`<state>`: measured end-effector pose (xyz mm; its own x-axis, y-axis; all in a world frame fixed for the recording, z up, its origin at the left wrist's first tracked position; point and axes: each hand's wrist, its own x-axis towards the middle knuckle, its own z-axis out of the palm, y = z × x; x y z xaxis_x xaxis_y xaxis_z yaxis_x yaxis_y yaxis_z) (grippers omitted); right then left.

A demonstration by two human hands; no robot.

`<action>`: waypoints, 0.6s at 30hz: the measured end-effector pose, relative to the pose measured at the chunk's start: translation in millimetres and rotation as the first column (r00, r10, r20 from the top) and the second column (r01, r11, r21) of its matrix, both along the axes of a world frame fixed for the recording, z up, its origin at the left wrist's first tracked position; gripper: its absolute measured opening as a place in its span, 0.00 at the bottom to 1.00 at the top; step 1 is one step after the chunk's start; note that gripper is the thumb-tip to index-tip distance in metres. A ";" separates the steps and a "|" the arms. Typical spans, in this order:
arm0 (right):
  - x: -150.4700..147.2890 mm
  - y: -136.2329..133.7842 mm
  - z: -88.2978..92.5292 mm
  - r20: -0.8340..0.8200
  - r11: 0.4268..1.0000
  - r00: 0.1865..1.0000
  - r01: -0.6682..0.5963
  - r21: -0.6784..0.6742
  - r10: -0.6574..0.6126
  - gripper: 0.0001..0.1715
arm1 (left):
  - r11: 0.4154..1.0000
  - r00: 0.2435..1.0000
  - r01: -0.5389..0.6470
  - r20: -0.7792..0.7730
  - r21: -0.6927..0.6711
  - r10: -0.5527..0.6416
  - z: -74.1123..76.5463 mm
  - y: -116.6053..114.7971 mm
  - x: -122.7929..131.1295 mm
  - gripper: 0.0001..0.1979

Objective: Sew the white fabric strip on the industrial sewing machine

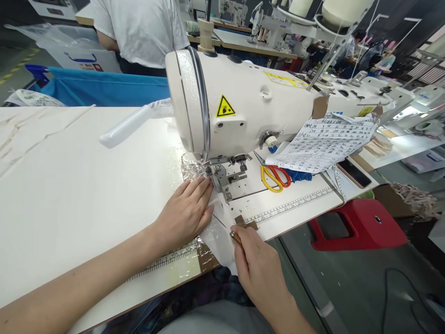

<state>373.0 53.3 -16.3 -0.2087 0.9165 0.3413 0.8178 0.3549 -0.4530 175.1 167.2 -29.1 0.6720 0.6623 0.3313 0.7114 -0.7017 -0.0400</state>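
Beneath the head of a white sewing machine (243, 102), white fabric (220, 239) lies by the needle area and hangs over the table's front edge. My left hand (187, 208) rests flat on the fabric, its fingers stretched towards the presser foot. To its right, my right hand (255, 255) is closed round the wooden handle of a thin metal awl (222, 222), whose shaft points up and left to the fabric beside my left thumb. The tip of the awl is too small to make out.
Scissors with yellow and red handles (274, 178), handwritten papers (320, 144) and a phone (353, 172) lie to the right. A red stool (361, 225) stands beside the table. Behind the machine are a blue cloth bin (107, 88) and a person in a white shirt (139, 32).
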 end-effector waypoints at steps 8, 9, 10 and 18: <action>-1.8 8.4 4.6 0.043 0.999 0.999 -0.011 -0.030 0.012 0.17 | 0.999 1.000 0.028 -0.010 0.040 -0.027 2.9 -10.1 1.2 0.26; -2.4 9.4 4.8 0.049 1.000 0.999 -0.013 -0.028 0.015 0.17 | 0.998 0.999 0.035 -0.004 0.046 -0.034 4.0 -10.8 1.3 0.26; -3.1 10.4 4.9 0.053 1.000 0.998 -0.015 -0.022 0.016 0.17 | 0.998 0.999 0.042 0.003 0.053 -0.042 5.0 -11.3 1.4 0.26; -6.9 19.5 3.8 0.049 1.000 0.998 -0.028 -0.008 0.028 0.17 | 0.996 0.996 0.073 0.039 0.047 -0.074 7.0 -8.9 -0.2 0.25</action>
<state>366.1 72.8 -12.6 -0.2503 0.9127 0.3230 0.8289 0.3745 -0.4156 175.0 158.3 -22.1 0.7038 0.5951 0.3880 0.6596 -0.7503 -0.0456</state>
